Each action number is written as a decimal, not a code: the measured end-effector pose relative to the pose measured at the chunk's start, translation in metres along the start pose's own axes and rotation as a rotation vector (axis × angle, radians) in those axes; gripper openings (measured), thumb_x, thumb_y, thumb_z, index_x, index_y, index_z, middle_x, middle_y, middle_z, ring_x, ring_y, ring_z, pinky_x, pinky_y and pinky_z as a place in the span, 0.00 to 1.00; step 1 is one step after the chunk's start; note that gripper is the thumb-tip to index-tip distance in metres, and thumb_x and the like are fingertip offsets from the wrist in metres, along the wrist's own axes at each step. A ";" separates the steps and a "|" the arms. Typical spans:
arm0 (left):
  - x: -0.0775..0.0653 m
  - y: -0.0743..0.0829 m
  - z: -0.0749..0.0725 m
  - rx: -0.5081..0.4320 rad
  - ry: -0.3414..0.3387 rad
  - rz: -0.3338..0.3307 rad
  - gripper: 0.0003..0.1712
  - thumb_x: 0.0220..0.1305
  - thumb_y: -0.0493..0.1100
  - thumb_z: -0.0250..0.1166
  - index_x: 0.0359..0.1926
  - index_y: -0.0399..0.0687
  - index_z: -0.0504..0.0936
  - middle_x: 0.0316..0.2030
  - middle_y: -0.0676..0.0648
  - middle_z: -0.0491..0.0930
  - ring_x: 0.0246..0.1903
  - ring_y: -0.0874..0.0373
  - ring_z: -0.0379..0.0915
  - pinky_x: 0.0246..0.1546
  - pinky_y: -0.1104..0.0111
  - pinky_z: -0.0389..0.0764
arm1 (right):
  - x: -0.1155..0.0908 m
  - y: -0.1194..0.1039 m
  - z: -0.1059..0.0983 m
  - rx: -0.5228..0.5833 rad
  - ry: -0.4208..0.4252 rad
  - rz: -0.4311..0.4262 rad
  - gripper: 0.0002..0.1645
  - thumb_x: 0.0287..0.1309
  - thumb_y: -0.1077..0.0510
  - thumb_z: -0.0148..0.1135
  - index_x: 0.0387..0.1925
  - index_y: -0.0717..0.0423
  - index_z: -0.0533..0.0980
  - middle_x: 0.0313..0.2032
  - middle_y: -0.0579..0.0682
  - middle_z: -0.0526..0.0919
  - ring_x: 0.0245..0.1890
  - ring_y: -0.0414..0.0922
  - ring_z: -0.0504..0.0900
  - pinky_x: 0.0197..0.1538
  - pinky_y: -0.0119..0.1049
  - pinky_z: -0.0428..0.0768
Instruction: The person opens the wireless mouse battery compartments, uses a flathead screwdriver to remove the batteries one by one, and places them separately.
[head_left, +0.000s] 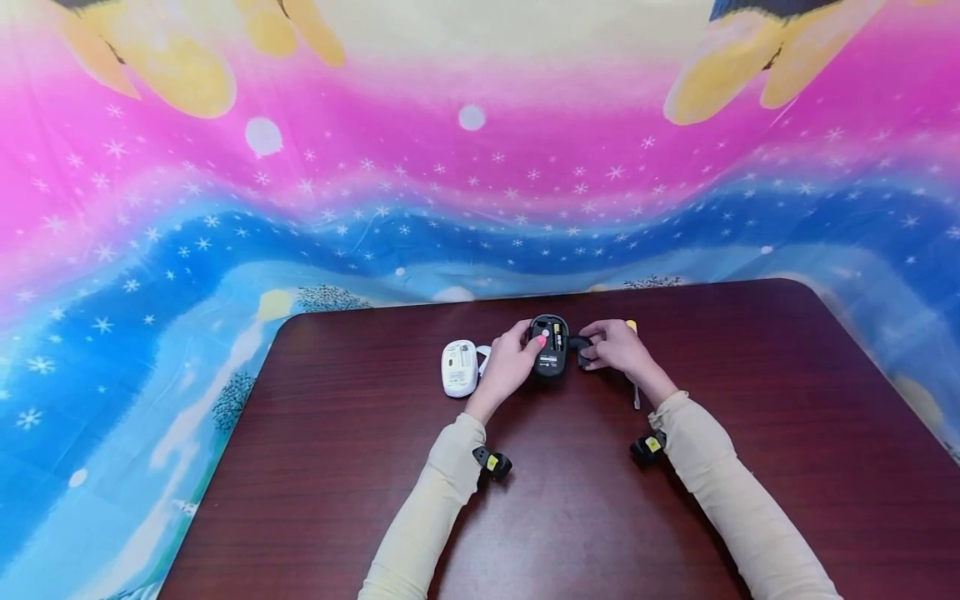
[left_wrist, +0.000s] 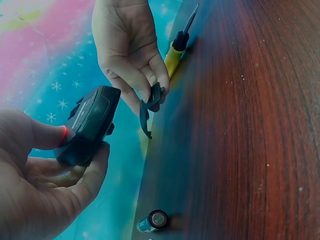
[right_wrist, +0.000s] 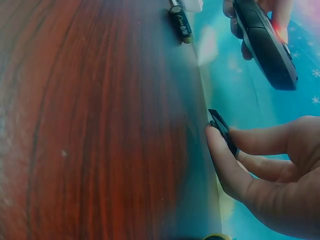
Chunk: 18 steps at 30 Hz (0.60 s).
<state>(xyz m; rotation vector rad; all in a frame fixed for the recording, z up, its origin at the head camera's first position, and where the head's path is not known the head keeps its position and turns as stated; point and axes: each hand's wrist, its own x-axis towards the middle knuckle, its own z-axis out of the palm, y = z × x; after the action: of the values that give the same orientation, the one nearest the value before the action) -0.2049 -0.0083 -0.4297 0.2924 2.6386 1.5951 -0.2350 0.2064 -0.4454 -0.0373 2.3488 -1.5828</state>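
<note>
My left hand [head_left: 510, 367] grips a black computer mouse [head_left: 552, 360] by its sides, thumb on the underside. That underside faces the head camera, and a yellow patch shows in its open battery compartment. Just to the right, my right hand [head_left: 617, 347] pinches a small black battery cover [left_wrist: 145, 117] between thumb and fingers. The cover is apart from the mouse in both wrist views. A white mouse [head_left: 459, 375] lies bottom up left of my left hand. Below the hands, a battery [right_wrist: 180, 24] lies on the table.
A screwdriver [left_wrist: 175, 56] with a yellow and black handle lies on the dark wooden table [head_left: 360, 450], partly behind my right hand in the head view. A white piece [head_left: 483, 357] is beside the white mouse. A patterned cloth [head_left: 450, 183] hangs behind the table's far edge.
</note>
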 end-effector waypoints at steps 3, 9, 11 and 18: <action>0.000 0.000 0.000 0.002 0.007 -0.003 0.21 0.77 0.43 0.60 0.66 0.42 0.78 0.48 0.42 0.86 0.47 0.52 0.79 0.53 0.58 0.78 | 0.001 0.001 0.000 -0.022 -0.007 0.002 0.27 0.62 0.78 0.58 0.64 0.81 0.68 0.46 0.71 0.82 0.31 0.45 0.86 0.38 0.39 0.88; 0.000 -0.001 0.000 -0.024 0.015 -0.004 0.21 0.76 0.43 0.61 0.65 0.42 0.79 0.47 0.42 0.85 0.45 0.53 0.79 0.51 0.59 0.78 | 0.000 0.000 0.001 -0.061 -0.011 -0.016 0.26 0.61 0.78 0.59 0.62 0.81 0.70 0.42 0.70 0.82 0.32 0.47 0.87 0.37 0.40 0.88; 0.000 -0.001 0.000 -0.031 0.015 -0.003 0.21 0.76 0.43 0.62 0.65 0.42 0.79 0.46 0.43 0.85 0.44 0.54 0.78 0.50 0.60 0.79 | 0.001 0.001 0.001 -0.069 -0.004 -0.021 0.25 0.61 0.78 0.60 0.60 0.81 0.71 0.41 0.69 0.82 0.31 0.46 0.87 0.36 0.40 0.88; 0.000 -0.002 -0.001 -0.035 0.020 -0.007 0.22 0.75 0.43 0.62 0.65 0.42 0.79 0.44 0.44 0.85 0.43 0.54 0.78 0.50 0.60 0.78 | 0.005 0.004 0.003 -0.191 0.049 -0.031 0.20 0.60 0.78 0.62 0.55 0.80 0.74 0.34 0.63 0.82 0.26 0.46 0.88 0.33 0.38 0.87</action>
<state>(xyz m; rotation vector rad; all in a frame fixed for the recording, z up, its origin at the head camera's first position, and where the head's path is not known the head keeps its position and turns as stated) -0.2055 -0.0100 -0.4306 0.2662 2.6207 1.6484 -0.2388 0.2042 -0.4513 -0.0788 2.5413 -1.3829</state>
